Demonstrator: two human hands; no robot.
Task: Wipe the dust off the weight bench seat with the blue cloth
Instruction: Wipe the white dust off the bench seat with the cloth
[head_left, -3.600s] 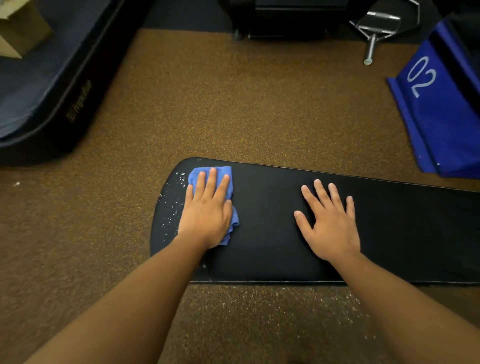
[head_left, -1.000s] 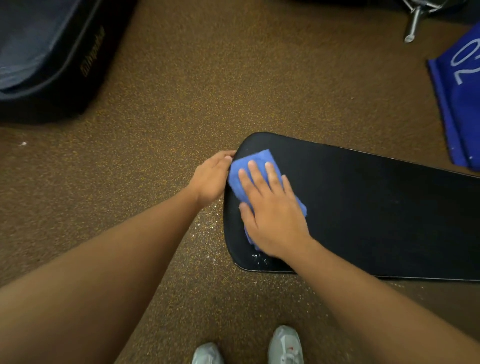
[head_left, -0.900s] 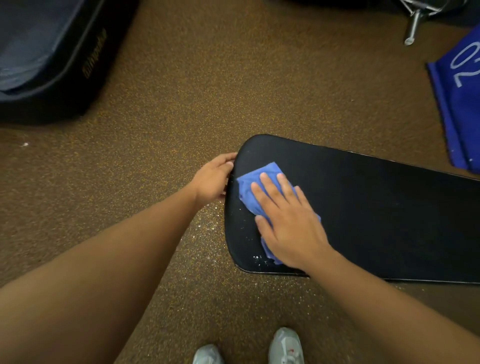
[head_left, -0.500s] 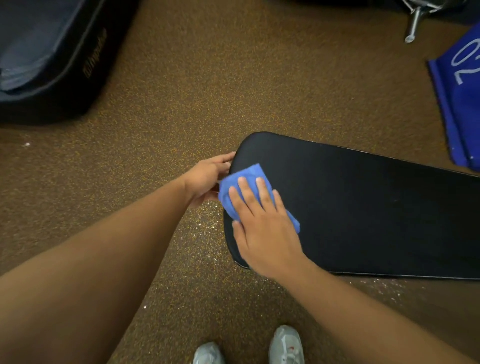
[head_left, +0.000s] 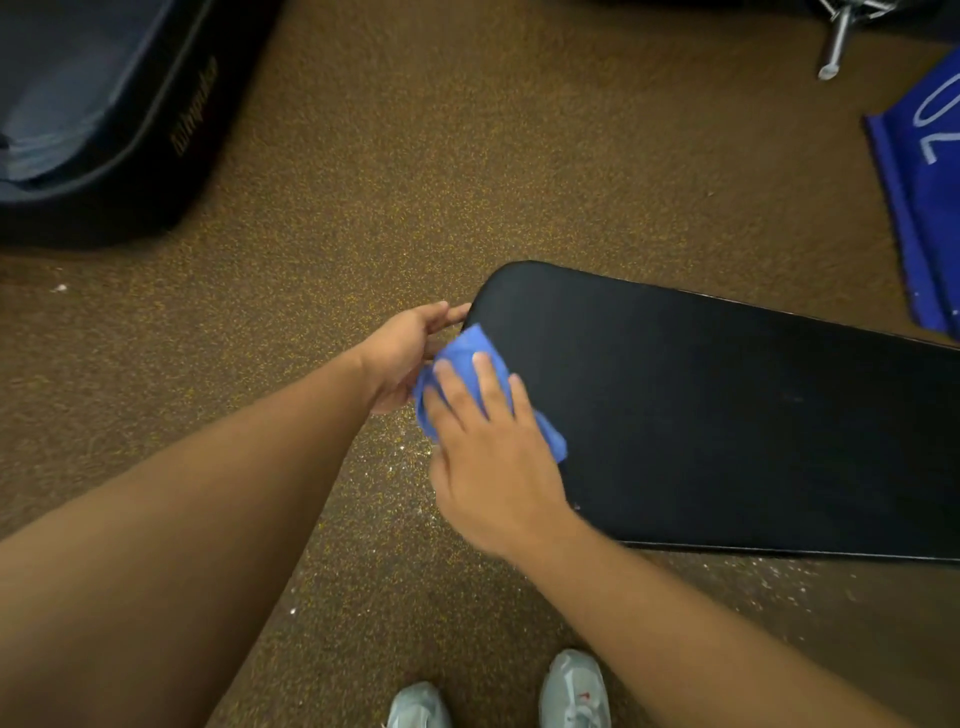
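The black weight bench seat runs from the middle of the view to the right edge, its rounded end pointing left. My right hand presses the blue cloth with straight fingers at the seat's left end, where part of the cloth hangs over the edge. My left hand is cupped just off that end, beside the cloth, with its fingertips touching the seat's rim. The seat's top looks dark and free of specks.
White dust specks lie on the brown speckled floor below the seat's left end and along its near side. A dark padded case is at top left, a blue "02" block at right, a metal bar at top right. My shoes show at the bottom.
The cloth passed from my left hand to my right. Over the last second my right hand swept it leftward to the seat's end, past the edge. My left hand stayed cupped at the rim.
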